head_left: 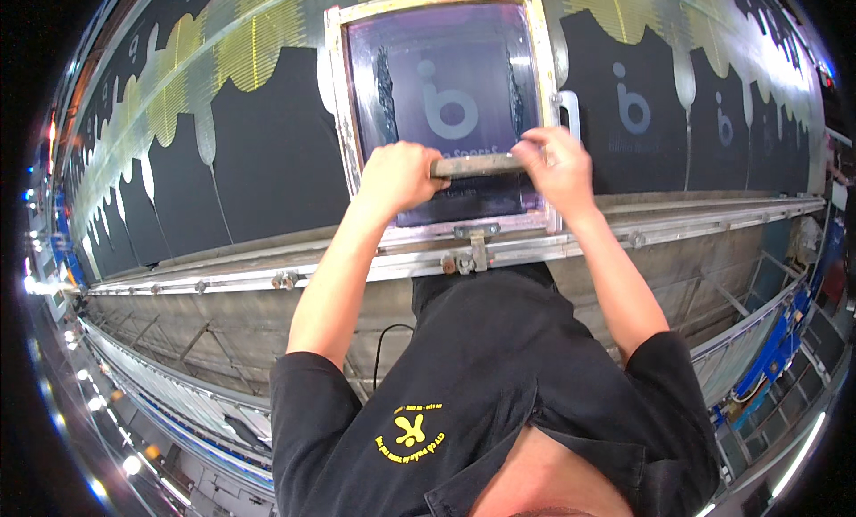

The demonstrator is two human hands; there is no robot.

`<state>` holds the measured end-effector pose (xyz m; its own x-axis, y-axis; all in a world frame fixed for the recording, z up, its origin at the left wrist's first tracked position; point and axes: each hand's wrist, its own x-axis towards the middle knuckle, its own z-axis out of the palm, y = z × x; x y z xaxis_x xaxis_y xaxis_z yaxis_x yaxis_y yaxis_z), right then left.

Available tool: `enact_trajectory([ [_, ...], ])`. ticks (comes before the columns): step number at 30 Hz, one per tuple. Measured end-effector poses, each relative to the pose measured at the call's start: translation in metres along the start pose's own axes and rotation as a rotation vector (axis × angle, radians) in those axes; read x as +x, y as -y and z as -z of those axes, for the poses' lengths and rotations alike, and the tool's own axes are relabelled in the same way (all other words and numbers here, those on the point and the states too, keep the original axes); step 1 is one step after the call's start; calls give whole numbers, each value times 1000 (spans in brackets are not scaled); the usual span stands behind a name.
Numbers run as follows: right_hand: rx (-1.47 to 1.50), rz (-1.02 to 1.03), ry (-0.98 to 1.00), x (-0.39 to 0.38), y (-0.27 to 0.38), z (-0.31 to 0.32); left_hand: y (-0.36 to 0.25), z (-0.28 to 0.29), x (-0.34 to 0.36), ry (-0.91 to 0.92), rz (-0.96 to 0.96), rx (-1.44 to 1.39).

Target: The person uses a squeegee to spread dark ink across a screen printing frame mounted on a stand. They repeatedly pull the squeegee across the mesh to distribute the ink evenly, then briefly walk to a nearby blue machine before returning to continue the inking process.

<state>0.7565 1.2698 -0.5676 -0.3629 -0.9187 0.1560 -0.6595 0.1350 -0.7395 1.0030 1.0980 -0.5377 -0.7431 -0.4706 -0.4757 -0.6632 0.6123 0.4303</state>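
Observation:
A screen-printing frame [336,89] with pale, stained edges lies in front of me over dark fabric. A rounded letter-like shape shows through its purple mesh [406,58], and a dark streak of ink runs down each side. Across the near part of the mesh lies a squeegee [477,166] with a worn, greyish handle. My left hand [401,176] is closed around its left end. At the right end, my right hand [560,171], slightly blurred, has its fingers closed on the handle. The squeegee's blade is hidden beneath the handle.
Black shirt pieces [615,98] with pale prints lie in a row on the long table, left and right of the frame. A metal rail [374,266] with clamps runs along the near edge. A metal bracket [478,250] at the frame's near side meets the rail.

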Motion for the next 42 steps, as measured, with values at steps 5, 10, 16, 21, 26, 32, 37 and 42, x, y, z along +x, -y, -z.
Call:
enact_trajectory([
  [5, -110, -421, -295, 51, -69, 10, 34, 80, 82, -219, -32, 82],
  [10, 420, -905, -102, 64, -92, -1, 65, 110, 148, -248, -82, 163],
  [16, 377, -842, -150, 81, -51, 14, 67, 44, 94, -441, -90, 25],
  [21, 374, -716, -132, 86, -42, 20, 24, -74, -40, -611, -241, 45],
  [26, 363, -638, -269, 85, -45, 12, 7, -137, -99, -651, -248, -39],
  [32, 433, -411, -408, 80, -22, -17, 33, -92, -123, -613, -211, -24],
  [37, 581, -450, -361, 60, 44, -118, 107, -49, -184, -533, -77, -40],
  [42, 439, -430, -362, 61, 117, -247, 232, -21, -240, -444, -24, -25],
])
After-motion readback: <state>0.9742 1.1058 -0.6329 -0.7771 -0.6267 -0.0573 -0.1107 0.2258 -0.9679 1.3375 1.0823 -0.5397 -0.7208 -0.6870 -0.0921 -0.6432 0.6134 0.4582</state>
